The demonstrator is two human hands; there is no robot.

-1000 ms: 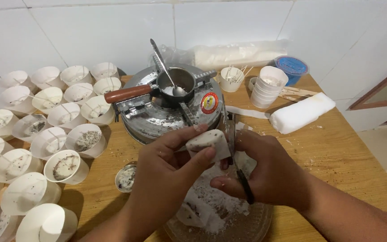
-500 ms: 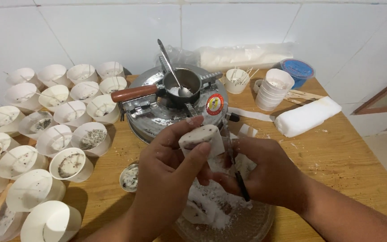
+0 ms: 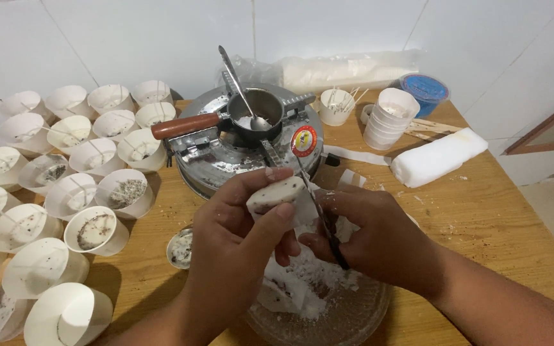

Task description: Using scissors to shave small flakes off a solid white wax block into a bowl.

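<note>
White wax chunk [image 3: 276,194], speckled dark on its end, sits pinched between the thumb and fingers of the left hand [image 3: 242,240], held above a clear glass bowl [image 3: 347,317] of white shavings [image 3: 302,285]. The right hand [image 3: 373,240] has its fingers curled tight around a dark-handled knife [image 3: 322,218], whose blade lies against the chunk's side. Behind the hands stands a round metal stove [image 3: 226,154] carrying a small black pan [image 3: 261,115] with a reddish-brown handle and a spoon [image 3: 238,83] leaning in it. Rows of white paper cups [image 3: 72,186], some with wicks and dark flecks, fill the wooden table [image 3: 482,218] to the left. A white wax block [image 3: 437,157] lies to the right, near a stack of cups [image 3: 389,118].
</note>
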